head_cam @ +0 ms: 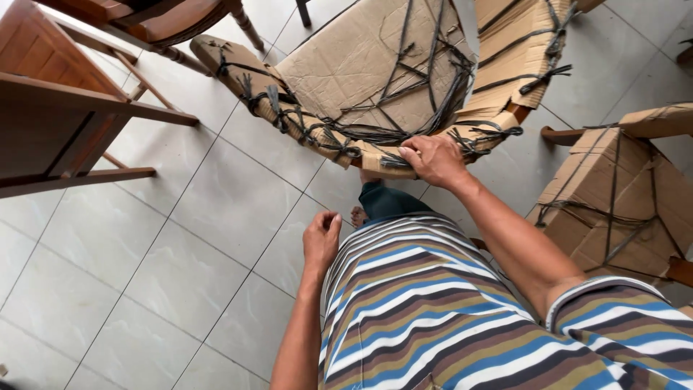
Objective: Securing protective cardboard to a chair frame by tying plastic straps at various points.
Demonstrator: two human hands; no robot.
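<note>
Floor: pale grey glazed tiles (180, 238) with thin dark joints run under everything I see from the head camera.
Head view, wrapped chair: a cardboard-wrapped chair (361, 79), bound with dark plastic strapping (433, 87), lies tipped ahead of me, its curved padded rim running left to right across the upper middle.
Right hand: my right hand (433, 160) rests on the near rim of that wrapped chair, fingers curled down over the cardboard edge and the strapping there; it looks clamped on the rim.
Left hand: my left hand (321, 238) hangs loosely curled beside my striped shirt (419, 303), holding nothing that I can make out, well apart from the chair.
Key relation: the rim lies straight ahead and slightly right of me, its long axis crossing my reach; the right hand is on it, the left is farther back.
Surroundings: bare wooden furniture (65, 108) stands at left; a second cardboard-wrapped piece (621, 195) sits at right. A bare foot (359, 215) shows below the rim.
</note>
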